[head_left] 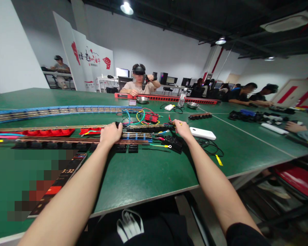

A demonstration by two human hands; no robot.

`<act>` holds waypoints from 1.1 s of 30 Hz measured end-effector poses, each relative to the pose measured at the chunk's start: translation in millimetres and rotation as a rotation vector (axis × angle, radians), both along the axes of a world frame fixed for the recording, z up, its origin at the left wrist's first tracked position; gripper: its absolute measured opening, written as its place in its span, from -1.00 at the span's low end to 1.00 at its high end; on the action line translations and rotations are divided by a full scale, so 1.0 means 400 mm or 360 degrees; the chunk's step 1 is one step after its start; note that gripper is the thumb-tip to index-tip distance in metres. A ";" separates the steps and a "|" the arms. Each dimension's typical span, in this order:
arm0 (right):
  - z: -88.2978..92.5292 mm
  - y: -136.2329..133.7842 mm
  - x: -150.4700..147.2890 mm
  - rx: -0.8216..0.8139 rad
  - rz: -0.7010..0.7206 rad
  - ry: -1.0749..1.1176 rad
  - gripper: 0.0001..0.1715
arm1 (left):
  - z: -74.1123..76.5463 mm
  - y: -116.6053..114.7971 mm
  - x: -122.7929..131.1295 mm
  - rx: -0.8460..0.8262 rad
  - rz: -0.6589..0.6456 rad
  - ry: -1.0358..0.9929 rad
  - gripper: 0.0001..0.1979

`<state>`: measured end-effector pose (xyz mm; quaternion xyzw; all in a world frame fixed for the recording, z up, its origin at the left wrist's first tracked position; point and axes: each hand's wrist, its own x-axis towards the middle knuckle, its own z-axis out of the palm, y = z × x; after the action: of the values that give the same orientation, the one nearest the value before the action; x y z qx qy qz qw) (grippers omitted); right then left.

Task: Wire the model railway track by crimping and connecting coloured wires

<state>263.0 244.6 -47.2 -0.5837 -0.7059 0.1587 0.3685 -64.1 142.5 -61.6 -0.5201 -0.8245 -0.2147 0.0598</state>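
Note:
My left hand (110,134) is closed over a long black rail strip (136,128) that lies across the table among other strips. A small black piece shows at its fingertips. At the strip's right end, my right hand (182,128) is pinched shut. A red wire end (169,118) sticks up at its fingertips, and a bit of yellow shows between the fingers; what exactly they grip is hidden. Between my hands lie a blue rail section (137,136), a black connector block (172,143) and a green-yellow wire (159,146) ending in a ring terminal.
Behind my hands are a red block (151,118) with coloured wires and a curved blue rail (66,111). A white power bank (202,133) and black cable lie right. A phone (61,184) is by my left forearm. Opposite, a person (140,82) holds a power drill.

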 end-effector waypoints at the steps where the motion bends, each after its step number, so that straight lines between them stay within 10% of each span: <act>1: 0.000 -0.001 -0.001 0.0002 -0.0001 -0.0003 -0.44 | 0.001 0.000 0.000 -0.0001 -0.0001 -0.0003 -0.42; 17: -0.015 0.017 0.002 0.0004 0.0007 0.0190 -0.41 | 0.006 -0.008 0.002 -0.0011 0.0028 -0.0101 -0.43; 24: -0.012 0.011 0.001 0.0031 0.0007 0.0130 -0.43 | 0.063 -0.029 0.008 -0.0022 -0.0113 -0.0161 -0.41; 33: -0.014 0.009 0.002 0.0049 -0.0004 0.0053 -0.45 | 0.170 -0.383 0.069 0.0222 0.0005 -0.0140 -0.15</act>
<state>263.8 248.3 -52.8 -0.5760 -0.7014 0.1572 0.3893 -36.4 -10.8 6.4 -0.5034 -0.8102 -0.2941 0.0601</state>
